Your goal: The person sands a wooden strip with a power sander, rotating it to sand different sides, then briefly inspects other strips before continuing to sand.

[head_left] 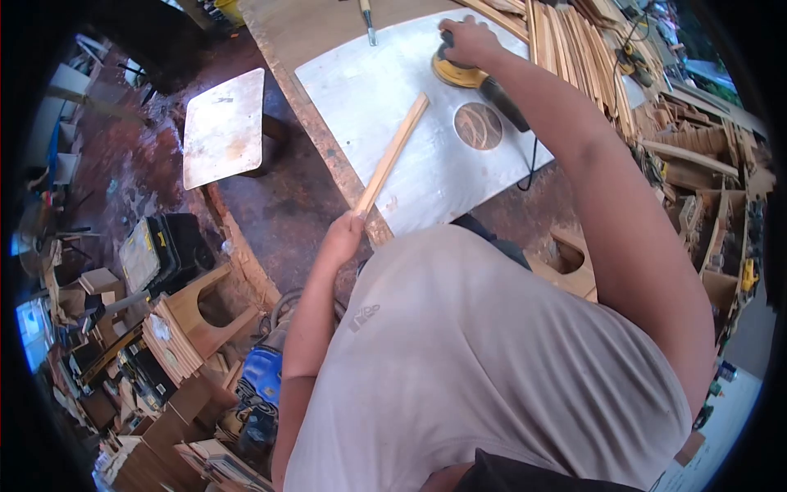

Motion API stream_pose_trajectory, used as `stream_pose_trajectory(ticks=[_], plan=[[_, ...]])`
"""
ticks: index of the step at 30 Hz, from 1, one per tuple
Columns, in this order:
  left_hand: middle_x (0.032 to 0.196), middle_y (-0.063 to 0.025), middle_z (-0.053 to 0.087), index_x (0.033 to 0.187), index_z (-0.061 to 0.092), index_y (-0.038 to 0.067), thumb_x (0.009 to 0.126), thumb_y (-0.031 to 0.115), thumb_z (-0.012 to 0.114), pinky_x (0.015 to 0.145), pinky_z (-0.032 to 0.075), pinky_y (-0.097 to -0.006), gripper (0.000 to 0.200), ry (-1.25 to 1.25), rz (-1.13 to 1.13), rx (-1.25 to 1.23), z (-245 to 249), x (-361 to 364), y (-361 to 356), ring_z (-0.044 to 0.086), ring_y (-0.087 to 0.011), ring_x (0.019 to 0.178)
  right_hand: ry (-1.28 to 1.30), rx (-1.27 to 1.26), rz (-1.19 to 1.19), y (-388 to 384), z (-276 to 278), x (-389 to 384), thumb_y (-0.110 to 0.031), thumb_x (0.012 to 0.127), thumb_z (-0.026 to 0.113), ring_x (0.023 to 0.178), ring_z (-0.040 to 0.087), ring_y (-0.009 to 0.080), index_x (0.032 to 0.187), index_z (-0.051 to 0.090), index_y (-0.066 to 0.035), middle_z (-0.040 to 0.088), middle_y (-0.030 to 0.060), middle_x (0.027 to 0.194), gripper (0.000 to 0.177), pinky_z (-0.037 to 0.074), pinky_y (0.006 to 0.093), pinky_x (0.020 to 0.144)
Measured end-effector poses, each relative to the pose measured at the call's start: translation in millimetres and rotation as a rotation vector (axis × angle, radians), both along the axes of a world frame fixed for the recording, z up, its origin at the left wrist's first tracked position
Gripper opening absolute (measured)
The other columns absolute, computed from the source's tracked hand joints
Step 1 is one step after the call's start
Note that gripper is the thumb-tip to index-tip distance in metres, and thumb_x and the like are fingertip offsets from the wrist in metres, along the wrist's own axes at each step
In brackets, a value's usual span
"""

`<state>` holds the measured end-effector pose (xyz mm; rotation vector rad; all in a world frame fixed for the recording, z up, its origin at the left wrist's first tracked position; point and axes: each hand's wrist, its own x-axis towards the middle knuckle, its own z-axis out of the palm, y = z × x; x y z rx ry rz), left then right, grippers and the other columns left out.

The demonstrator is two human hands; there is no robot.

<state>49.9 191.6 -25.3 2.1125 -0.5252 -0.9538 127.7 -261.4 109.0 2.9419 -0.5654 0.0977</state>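
Note:
My right hand [471, 43] is wrapped over the top of a yellow and black orbital sander [459, 74], which sits on a pale flat board [352, 82] on the workbench. A dark canister sticks out from the sander toward me, with a cord below it. My left hand [342, 238] is closed around the near end of a narrow wooden strip [393, 152]. The strip slants across the board's left part, its far end pointing toward the sander. A round opening [478, 126] in the board shows wood beneath, close to the sander.
A chisel [368, 23] lies at the board's far edge. Long wooden strips [574, 57] are stacked at the right. A small white-topped stool [225, 127] stands on the floor to the left, with a black toolbox [168, 254] and cut wood panels [193, 320] nearer me.

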Motion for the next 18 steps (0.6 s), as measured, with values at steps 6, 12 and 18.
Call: stream_pose_trajectory(ticks=[6,12,18], plan=[[0.081,-0.0233,0.062,0.092,0.059,-0.002,0.104,0.038,0.044,0.076,0.047,-0.0459,0.044,-0.014,-0.003,0.009,-1,1,2,0.062,-0.0393,0.081,-0.075,0.121,0.193,20,23,-19,-0.037,0.078,0.073,0.103,0.062,0.0441,0.133,0.056,-0.032,0.057,0.0197,0.119,0.057,0.056,0.0504,0.088],[0.071,-0.0153,0.056,0.087,0.057,-0.001,0.105,0.037,0.043,0.069,0.047,-0.0422,0.044,0.042,0.017,-0.021,-6,1,4,0.056,-0.0290,0.068,0.034,0.204,0.291,97,27,-45,-0.031,0.080,0.075,0.107,0.061,0.0412,0.133,0.056,-0.030,0.056,0.0192,0.120,0.057,0.057,0.0481,0.086],[0.065,-0.0077,0.052,0.084,0.054,0.002,0.106,0.035,0.043,0.061,0.043,-0.0371,0.041,0.011,0.018,-0.067,-4,1,4,0.052,-0.0206,0.061,0.086,0.147,0.295,108,29,-40,-0.028,0.082,0.075,0.109,0.061,0.0380,0.135,0.055,-0.028,0.055,0.0176,0.119,0.056,0.057,0.0470,0.086]])
